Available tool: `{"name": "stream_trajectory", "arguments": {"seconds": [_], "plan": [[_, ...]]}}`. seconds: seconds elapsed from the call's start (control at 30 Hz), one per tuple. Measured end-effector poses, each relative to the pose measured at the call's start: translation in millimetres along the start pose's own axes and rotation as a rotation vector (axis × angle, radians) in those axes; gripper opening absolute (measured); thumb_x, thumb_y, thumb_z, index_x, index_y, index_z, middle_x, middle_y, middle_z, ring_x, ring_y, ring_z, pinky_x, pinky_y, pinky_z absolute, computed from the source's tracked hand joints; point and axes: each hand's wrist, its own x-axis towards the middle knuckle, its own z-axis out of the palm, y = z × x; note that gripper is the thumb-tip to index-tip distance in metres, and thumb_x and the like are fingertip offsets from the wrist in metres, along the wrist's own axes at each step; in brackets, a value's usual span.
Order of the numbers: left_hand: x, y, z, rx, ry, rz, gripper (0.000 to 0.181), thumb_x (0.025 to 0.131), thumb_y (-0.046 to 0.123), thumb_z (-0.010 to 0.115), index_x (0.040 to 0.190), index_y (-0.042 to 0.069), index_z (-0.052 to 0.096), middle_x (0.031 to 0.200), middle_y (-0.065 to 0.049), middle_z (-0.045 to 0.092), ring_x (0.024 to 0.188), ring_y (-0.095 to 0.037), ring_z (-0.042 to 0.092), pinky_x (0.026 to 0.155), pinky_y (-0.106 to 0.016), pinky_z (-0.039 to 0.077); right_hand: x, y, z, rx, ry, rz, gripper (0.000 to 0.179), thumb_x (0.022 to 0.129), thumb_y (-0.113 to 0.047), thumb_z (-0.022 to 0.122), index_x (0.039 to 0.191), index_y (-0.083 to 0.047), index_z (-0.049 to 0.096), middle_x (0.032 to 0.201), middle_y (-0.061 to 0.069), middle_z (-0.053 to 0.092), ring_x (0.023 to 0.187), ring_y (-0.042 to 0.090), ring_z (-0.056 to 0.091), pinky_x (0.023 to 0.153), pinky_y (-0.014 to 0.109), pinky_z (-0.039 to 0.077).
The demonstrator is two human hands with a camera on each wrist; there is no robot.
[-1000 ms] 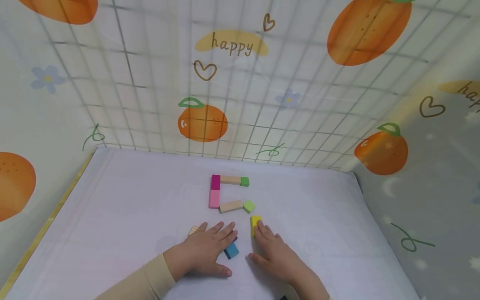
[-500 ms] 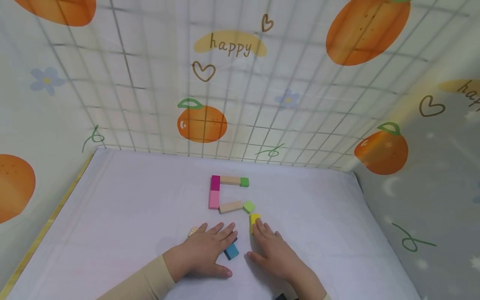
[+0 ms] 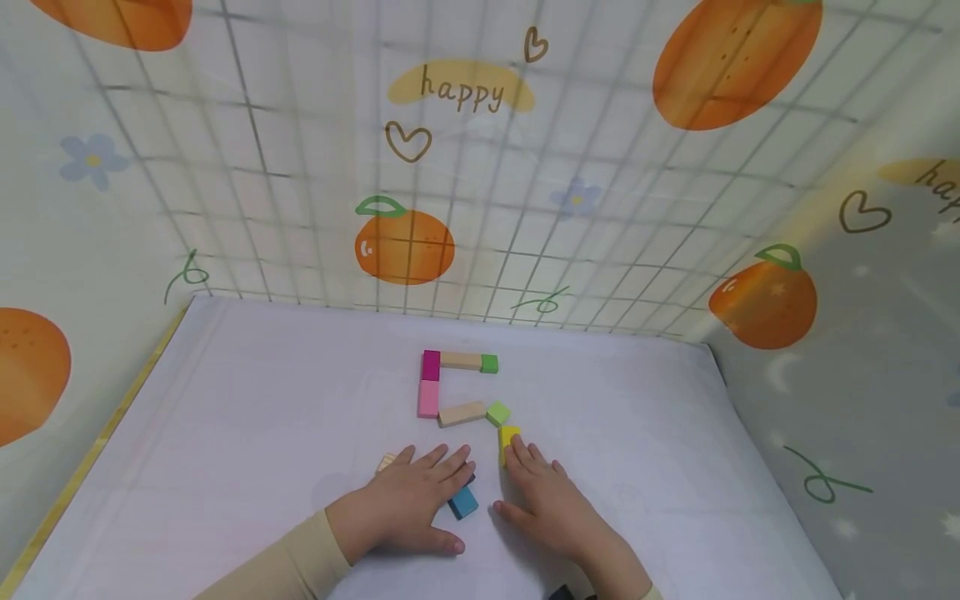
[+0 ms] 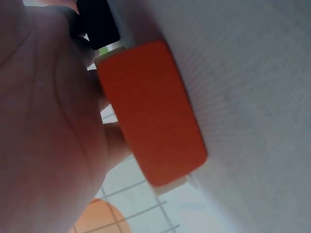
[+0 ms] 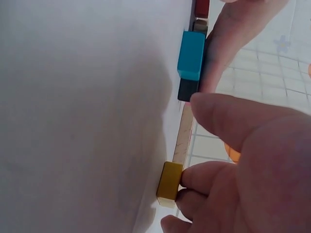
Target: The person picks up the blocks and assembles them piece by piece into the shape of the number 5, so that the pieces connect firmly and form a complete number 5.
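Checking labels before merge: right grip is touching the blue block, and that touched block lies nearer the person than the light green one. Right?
One fix: the right grip is touching the yellow block, not the blue block; the right wrist view shows the contact. The touched block does lie nearer the person than the light green one.

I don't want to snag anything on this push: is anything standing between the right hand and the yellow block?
Nothing visible: the fingers of the right hand touch the yellow block. The blue block lies leftward, by the left hand.
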Motion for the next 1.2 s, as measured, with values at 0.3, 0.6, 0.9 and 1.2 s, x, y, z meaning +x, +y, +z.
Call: {"name": "stream_trajectory", "arguments": {"seconds": [0.3, 0.6, 0.9, 1.2], "plan": [[1.9, -0.6, 1.1, 0.003, -0.001, 0.001, 0.099, 0.083, 0.082, 0.052, 0.162, 0.033, 0.019, 0.170, 0.010, 0.013, 0.157, -0.023, 0.018, 0.120, -0.066, 0.022, -0.6, -2, 1, 0.012, 0.003, 0.021, 0.087, 0.088, -0.053, 0.072, 0.157, -0.012, 0.037, 0.167, 0.006, 0.025, 0.155, 0.032, 0.024, 0.117, 0.068, 0.024], [1.3, 0.2, 0.7, -0.003, -0.006, -0.001, 0.099, 0.082, 0.082, 0.053, 0.162, 0.033, 0.020, 0.170, 0.011, 0.014, 0.157, -0.023, 0.018, 0.120, -0.066, 0.022, 0.7, 0, 3, 0.016, 0.003, 0.025, 0.088, 0.088, -0.053, 0.071, 0.158, -0.013, 0.035, 0.168, 0.006, 0.023, 0.156, 0.034, 0.020, 0.117, 0.069, 0.021], [-1.2, 3.2, -3.4, 0.023, 0.003, -0.003, 0.099, 0.083, 0.082, 0.052, 0.162, 0.033, 0.020, 0.170, 0.010, 0.014, 0.157, -0.024, 0.019, 0.119, -0.066, 0.024, -3.3, 3, -2, 0.026, 0.050, -0.035, 0.084, 0.091, -0.049, 0.071, 0.158, -0.012, 0.035, 0.168, 0.008, 0.022, 0.156, 0.036, 0.017, 0.118, 0.069, 0.020], [0.9, -9.2, -4.0, -0.027, 0.007, 0.023, 0.097, 0.084, 0.082, 0.052, 0.162, 0.033, 0.020, 0.169, 0.010, 0.017, 0.156, -0.024, 0.022, 0.118, -0.066, 0.026, -11.6, -7, -5, 0.054, 0.045, -0.209, 0.069, 0.094, -0.039, 0.068, 0.154, -0.018, 0.043, 0.166, 0.003, 0.029, 0.157, 0.032, 0.015, 0.120, 0.069, 0.015]]}}
